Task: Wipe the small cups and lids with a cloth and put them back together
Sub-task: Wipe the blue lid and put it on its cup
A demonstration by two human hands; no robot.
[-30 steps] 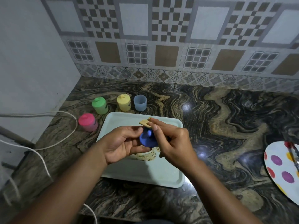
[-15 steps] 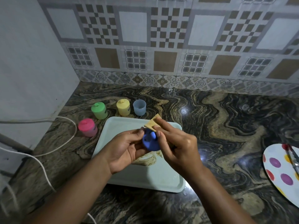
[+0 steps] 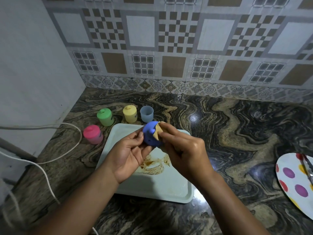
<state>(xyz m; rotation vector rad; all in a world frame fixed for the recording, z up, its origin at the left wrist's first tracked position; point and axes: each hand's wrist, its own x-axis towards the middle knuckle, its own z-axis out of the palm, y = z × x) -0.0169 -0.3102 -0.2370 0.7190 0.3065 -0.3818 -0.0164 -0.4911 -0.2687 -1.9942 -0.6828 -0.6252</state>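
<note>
A: What is the lid (image 3: 149,135) like?

B: Round, domed, matte blue, with a small nub on top. It looks like soft plastic or silicone; I can't tell which.

A: And the cloth (image 3: 157,133)?

B: One small tan scrap, folded and flat-edged, pressed on the lid's right side.

A: Where are the fingers?

B: The left hand (image 3: 128,155) is palm up, its thumb and curled fingertips clamped on the lid's left and lower edge. The right hand (image 3: 184,153) pinches the cloth between thumb and fingertips, tight against the lid. The lid sits between the two hands, held in the air over the far part of the tray (image 3: 169,189).

A: The tray?

B: One, pale green, rectangular with rounded corners and a raised rim. A brown smear (image 3: 152,164) marks its middle.

A: How many cups?

B: Four, all short cylinders standing on the counter (image 3: 237,133) beyond the tray's far left corner. The pink cup (image 3: 92,134), green cup (image 3: 105,117) and yellow cup (image 3: 129,114) each wear a matching nubbed lid. The blue cup (image 3: 146,114) is paler, translucent and open-topped, just behind the held lid.

A: The counter itself?

B: Glossy dark stone with swirling tan veins. One white plate (image 3: 294,184) with coloured dots lies at the right edge, and a white cord (image 3: 50,160) loops at the left.
</note>
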